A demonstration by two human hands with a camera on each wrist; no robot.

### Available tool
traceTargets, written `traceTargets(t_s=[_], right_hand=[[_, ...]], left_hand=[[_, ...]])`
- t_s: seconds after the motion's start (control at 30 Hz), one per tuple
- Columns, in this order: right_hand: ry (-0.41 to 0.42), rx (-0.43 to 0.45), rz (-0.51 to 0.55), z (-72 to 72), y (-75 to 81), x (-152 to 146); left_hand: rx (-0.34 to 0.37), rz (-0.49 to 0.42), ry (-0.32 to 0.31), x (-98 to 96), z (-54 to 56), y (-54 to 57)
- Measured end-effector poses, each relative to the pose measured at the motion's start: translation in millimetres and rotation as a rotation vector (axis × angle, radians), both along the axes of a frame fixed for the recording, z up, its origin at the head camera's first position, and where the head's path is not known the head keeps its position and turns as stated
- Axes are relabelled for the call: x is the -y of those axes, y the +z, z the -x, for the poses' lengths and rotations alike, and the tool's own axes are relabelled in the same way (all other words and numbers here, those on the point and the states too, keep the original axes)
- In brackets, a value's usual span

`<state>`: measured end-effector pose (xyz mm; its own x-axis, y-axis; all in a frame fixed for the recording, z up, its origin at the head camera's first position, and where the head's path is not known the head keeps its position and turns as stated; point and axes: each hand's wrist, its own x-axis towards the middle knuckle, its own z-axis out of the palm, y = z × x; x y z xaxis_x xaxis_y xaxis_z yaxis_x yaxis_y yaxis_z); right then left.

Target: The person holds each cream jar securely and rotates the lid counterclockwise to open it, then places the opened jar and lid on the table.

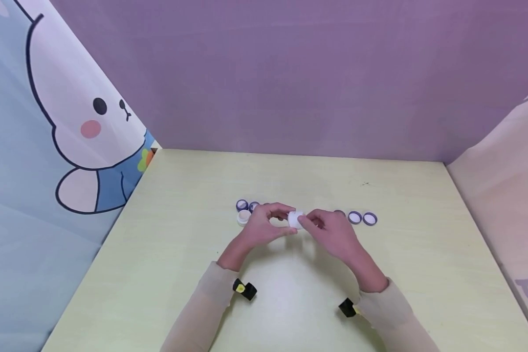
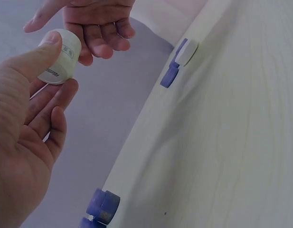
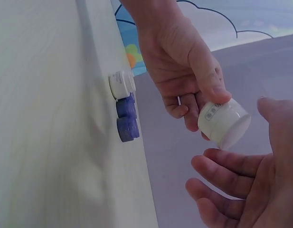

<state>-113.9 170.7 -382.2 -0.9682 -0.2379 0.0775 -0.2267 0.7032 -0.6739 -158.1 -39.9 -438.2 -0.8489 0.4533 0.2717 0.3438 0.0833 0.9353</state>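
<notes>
A small white jar with print on its side is held tilted above the table between the thumb and fingers of my left hand. Its flat pale end faces my right hand. That hand's thumb and fingers are spread around the jar's end, with a gap showing in the right wrist view. Behind my left hand stand a second white jar and two purple jars. Beyond my right hand lie purple ring-edged lids and, in the left wrist view, a white lid.
The pale wooden table meets a purple cloth at its back edge. A blue cloth with a cartoon rabbit hangs at the left, a pale pink cloth at the right.
</notes>
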Motion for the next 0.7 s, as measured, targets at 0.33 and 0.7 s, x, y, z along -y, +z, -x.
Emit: traceTargets(t_s=[0.33, 0.7], right_hand=[[0.102, 0.001, 0.093, 3.9, -2.9, -5], [0.115, 0.04, 0.173, 5.1, 0.1, -15]], left_hand=[[0.046, 0.028, -0.005, -0.8, -8.5, 19.6], [0.065, 0.039, 0.008, -0.6, -14.4, 30.4]])
